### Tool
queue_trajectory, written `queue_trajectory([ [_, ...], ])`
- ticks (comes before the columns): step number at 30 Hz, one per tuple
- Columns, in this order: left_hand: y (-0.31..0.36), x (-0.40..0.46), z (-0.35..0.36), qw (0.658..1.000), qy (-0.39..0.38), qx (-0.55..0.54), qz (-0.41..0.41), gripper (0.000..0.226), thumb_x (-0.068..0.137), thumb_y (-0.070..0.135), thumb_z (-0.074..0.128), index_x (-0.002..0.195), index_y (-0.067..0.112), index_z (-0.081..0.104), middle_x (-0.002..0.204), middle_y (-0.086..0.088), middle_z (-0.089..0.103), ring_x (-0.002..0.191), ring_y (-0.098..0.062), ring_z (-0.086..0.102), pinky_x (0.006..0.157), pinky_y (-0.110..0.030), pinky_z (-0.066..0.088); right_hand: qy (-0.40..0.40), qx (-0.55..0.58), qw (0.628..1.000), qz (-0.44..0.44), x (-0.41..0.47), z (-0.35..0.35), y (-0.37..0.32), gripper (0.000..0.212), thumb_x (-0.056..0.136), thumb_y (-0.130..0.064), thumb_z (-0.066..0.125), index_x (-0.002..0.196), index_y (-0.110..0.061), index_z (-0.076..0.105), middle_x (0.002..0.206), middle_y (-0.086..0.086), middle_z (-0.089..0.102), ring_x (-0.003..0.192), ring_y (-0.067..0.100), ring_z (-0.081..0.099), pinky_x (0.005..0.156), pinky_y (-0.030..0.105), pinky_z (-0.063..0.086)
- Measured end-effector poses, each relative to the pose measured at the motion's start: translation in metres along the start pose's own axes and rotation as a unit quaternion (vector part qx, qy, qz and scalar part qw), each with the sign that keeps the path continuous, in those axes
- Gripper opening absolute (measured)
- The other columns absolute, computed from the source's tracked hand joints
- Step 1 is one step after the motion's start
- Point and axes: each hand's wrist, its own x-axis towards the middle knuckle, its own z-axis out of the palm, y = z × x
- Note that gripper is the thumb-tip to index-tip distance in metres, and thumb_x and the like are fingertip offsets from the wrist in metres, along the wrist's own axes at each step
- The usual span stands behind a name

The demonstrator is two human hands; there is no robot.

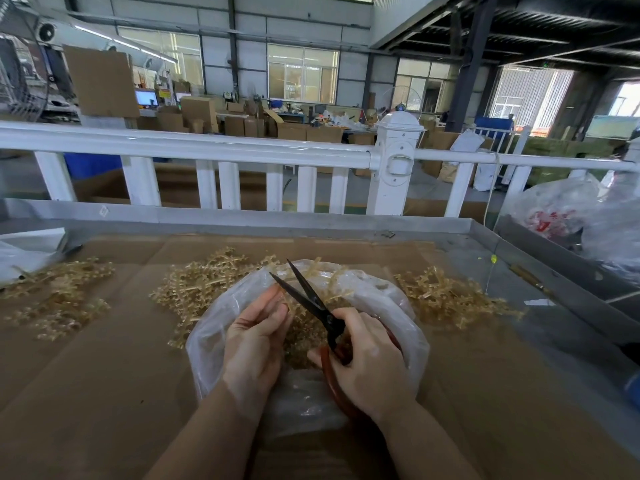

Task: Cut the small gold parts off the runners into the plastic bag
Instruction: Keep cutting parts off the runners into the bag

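At frame centre, the right hand (363, 358) grips scissors (311, 299), blades apart; the left hand (256, 337) pinches a gold runner (294, 308) over the plastic bag (408, 327), which holds some cut parts. Uncut piles (194, 289) on the counter (104, 375) suggest much remains.

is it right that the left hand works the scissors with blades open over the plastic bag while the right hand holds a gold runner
Not quite: the hands are swapped. In the head view the right hand works the scissors, blades open over the plastic bag, while the left hand holds the gold runner.
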Motion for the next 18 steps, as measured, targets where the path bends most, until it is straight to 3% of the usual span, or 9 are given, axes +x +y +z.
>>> queue_trajectory([
  [6,0.003,-0.0017,0.0048,1.0,0.007,-0.019,-0.005,0.033,0.085,-0.018,0.047,0.1,0.005,0.064,0.085,-0.005,0.076,0.079,-0.012,0.073,0.062,-0.018,0.056,-0.022,-0.01,1.0,0.0,0.0006,-0.0014,-0.0026,0.056,0.076,-0.063,0.056,0.113,-0.021,0.06,0.102,-0.008,0.065,0.099,0.009,0.058,0.083,0.013,0.039],
  [12,0.0048,-0.0016,0.0066,1.0,0.007,-0.022,0.004,0.04,0.084,-0.025,0.041,0.102,0.003,0.063,0.085,-0.008,0.076,0.08,-0.014,0.073,0.066,-0.019,0.058,-0.046,-0.012,0.999,-0.001,0.0025,-0.0039,-0.0043,0.058,0.077,-0.063,0.054,0.114,-0.019,0.06,0.103,-0.004,0.065,0.1,0.013,0.059,0.084,0.02,0.046],
  [18,0.007,0.0,0.009,1.0,0.009,-0.015,0.009,0.04,0.085,-0.025,0.04,0.103,0.003,0.064,0.08,-0.006,0.075,0.076,-0.012,0.073,0.062,-0.017,0.057,-0.085,-0.02,0.996,0.001,0.0046,-0.0062,-0.002,0.058,0.078,-0.064,0.055,0.119,-0.024,0.056,0.11,-0.009,0.061,0.106,0.008,0.053,0.089,0.015,0.04],
])
